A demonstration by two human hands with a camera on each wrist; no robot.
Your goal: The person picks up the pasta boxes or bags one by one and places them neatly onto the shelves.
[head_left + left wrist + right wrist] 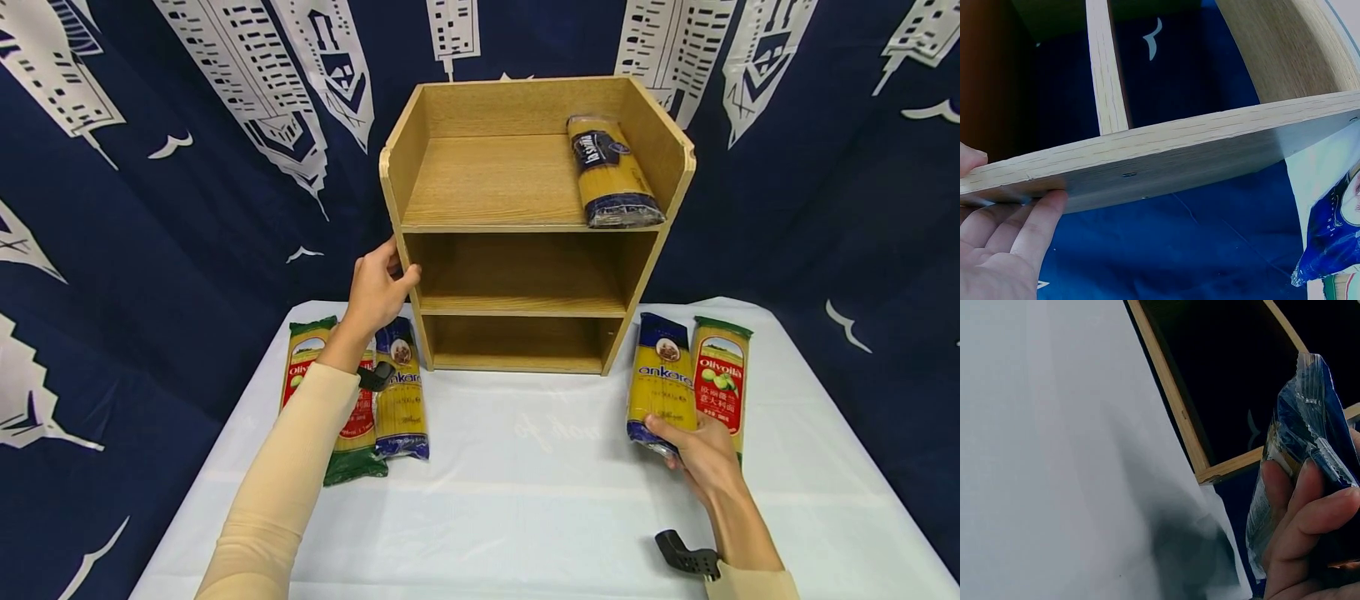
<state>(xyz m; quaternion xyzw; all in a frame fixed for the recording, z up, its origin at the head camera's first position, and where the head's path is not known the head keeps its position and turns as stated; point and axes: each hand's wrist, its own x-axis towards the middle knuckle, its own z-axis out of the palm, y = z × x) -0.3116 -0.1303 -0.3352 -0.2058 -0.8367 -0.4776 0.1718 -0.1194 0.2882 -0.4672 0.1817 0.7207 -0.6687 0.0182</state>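
A wooden shelf with three levels stands at the back of the table. My left hand grips its left side panel, thumb at the front edge and fingers on the outer face. In my right hand is a blue-and-yellow spaghetti packet, held by its lower end. The right wrist view shows the fingers curled against the packet's crinkled wrapper. Beside it lies a red-labelled spaghetti packet, partly covered by the hand. One more spaghetti packet lies on the top level, at the right.
Left of the shelf lie a blue-ended spaghetti packet and red-labelled packets, partly behind my left forearm. A white cloth covers the table. Dark blue fabric with white building prints hangs behind.
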